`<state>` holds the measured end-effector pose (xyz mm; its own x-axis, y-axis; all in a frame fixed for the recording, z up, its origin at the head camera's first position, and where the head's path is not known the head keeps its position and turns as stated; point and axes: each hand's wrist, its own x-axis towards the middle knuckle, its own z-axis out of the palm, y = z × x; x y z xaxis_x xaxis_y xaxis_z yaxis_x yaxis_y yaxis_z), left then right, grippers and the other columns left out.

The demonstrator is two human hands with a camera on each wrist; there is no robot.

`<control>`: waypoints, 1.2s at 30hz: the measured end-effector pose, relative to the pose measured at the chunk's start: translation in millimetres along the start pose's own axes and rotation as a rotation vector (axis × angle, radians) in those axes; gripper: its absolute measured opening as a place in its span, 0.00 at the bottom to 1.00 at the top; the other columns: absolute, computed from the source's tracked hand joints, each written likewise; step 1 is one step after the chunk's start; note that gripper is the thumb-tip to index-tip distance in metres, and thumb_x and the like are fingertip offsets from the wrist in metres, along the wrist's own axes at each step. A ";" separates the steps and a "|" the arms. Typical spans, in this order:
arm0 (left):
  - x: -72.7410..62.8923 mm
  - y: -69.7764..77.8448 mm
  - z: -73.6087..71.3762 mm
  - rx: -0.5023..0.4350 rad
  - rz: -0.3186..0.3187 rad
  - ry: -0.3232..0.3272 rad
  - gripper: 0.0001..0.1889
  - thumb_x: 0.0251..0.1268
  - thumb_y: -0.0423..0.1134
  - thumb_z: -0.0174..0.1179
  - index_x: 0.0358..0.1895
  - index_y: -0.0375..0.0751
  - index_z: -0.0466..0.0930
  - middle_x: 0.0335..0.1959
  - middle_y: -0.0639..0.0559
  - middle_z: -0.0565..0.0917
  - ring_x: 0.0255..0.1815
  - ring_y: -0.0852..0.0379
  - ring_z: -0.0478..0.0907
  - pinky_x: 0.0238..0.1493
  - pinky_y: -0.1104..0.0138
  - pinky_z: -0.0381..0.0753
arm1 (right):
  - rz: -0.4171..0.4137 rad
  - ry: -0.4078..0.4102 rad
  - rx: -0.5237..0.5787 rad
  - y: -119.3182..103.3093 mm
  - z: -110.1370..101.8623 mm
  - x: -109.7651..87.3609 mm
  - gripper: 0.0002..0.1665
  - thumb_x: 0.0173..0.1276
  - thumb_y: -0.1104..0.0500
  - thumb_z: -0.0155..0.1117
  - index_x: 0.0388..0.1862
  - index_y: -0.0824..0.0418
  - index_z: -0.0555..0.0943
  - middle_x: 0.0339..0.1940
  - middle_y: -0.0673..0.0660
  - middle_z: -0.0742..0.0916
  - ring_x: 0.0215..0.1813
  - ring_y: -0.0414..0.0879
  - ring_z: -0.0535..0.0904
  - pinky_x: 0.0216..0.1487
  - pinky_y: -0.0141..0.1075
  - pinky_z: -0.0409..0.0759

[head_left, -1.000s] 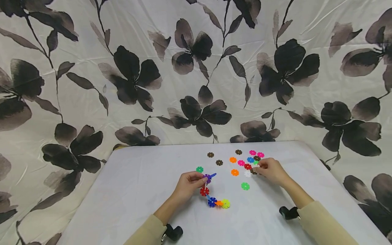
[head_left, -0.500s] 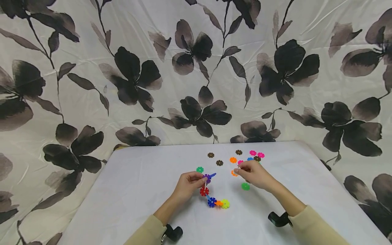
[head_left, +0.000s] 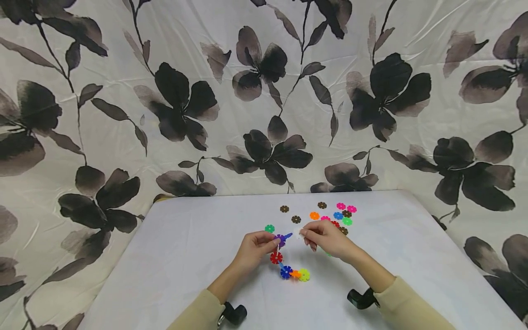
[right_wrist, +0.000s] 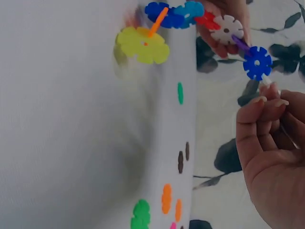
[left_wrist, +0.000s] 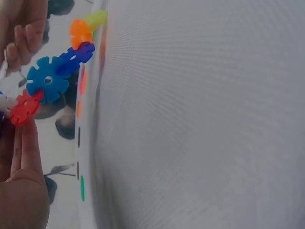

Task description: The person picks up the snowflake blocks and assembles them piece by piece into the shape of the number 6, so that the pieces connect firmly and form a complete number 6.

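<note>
In the head view my left hand (head_left: 252,250) pinches a chain of interlocking snowflake discs by its purple disc (head_left: 280,239). From there the chain hangs down through a red disc (head_left: 276,257) and a dark blue disc (head_left: 286,272) to a yellow disc (head_left: 304,275) at the lower end. A blue disc (right_wrist: 257,63) forms the upper end, seen flat on in the right wrist view. My right hand (head_left: 332,240) holds a white disc (right_wrist: 266,79) between thumb and fingertips, right at that blue disc's edge. Fingers hide most of the white disc.
Loose discs lie on the white table (head_left: 165,261), mostly at the back right: orange (head_left: 315,215), brown (head_left: 296,219), pink (head_left: 351,209) and light green (head_left: 347,221). A green disc (head_left: 270,228) lies just beyond my left hand. Behind the table hangs a flowered cloth (head_left: 321,160).
My right hand has moved left from the loose discs, carrying the white disc to the chain's blue end. The left hand and the chain have stayed in place.
</note>
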<state>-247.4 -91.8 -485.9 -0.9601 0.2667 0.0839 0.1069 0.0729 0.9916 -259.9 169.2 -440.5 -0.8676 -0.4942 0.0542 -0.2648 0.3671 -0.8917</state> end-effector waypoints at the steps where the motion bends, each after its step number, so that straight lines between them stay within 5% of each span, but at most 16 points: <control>1: -0.1 0.0 -0.1 0.003 0.002 0.000 0.10 0.69 0.34 0.67 0.46 0.29 0.85 0.43 0.41 0.90 0.42 0.55 0.88 0.48 0.67 0.86 | 0.003 0.015 0.011 1.0 1.2 0.9 0.14 0.79 0.54 0.60 0.42 0.63 0.86 0.27 0.61 0.83 0.29 0.48 0.77 0.35 0.40 0.79; 7: -0.4 0.7 -0.1 0.003 -0.006 0.000 0.10 0.69 0.34 0.67 0.46 0.28 0.85 0.43 0.41 0.90 0.42 0.55 0.88 0.48 0.66 0.86 | 0.005 0.070 0.079 3.6 6.1 4.2 0.15 0.78 0.54 0.61 0.44 0.65 0.86 0.33 0.72 0.84 0.30 0.48 0.78 0.40 0.44 0.81; 17: -0.7 1.3 -0.2 -0.003 -0.024 0.001 0.11 0.70 0.35 0.67 0.47 0.29 0.85 0.43 0.42 0.90 0.41 0.57 0.88 0.49 0.66 0.86 | 0.003 0.091 0.122 4.8 9.0 6.8 0.12 0.78 0.55 0.62 0.43 0.62 0.86 0.31 0.65 0.85 0.30 0.49 0.79 0.39 0.41 0.81; 24: 0.5 0.5 1.1 0.010 -0.007 -0.002 0.11 0.69 0.35 0.67 0.46 0.28 0.86 0.42 0.42 0.90 0.40 0.58 0.87 0.48 0.68 0.86 | -0.016 0.079 0.137 6.1 11.0 6.9 0.13 0.78 0.55 0.63 0.44 0.64 0.86 0.33 0.71 0.84 0.30 0.48 0.79 0.39 0.41 0.82; 36: -0.7 -5.4 7.2 -0.020 0.001 0.073 0.10 0.68 0.34 0.69 0.44 0.28 0.87 0.39 0.40 0.90 0.37 0.59 0.87 0.40 0.73 0.85 | -0.075 0.114 0.143 5.1 18.1 8.1 0.13 0.78 0.56 0.62 0.40 0.63 0.88 0.29 0.70 0.84 0.30 0.50 0.80 0.39 0.38 0.82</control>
<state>-245.4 -85.4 -492.0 -0.9763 0.1960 0.0915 0.1037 0.0532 0.9932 -260.7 152.8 -452.8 -0.8919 -0.4207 0.1660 -0.2751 0.2134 -0.9374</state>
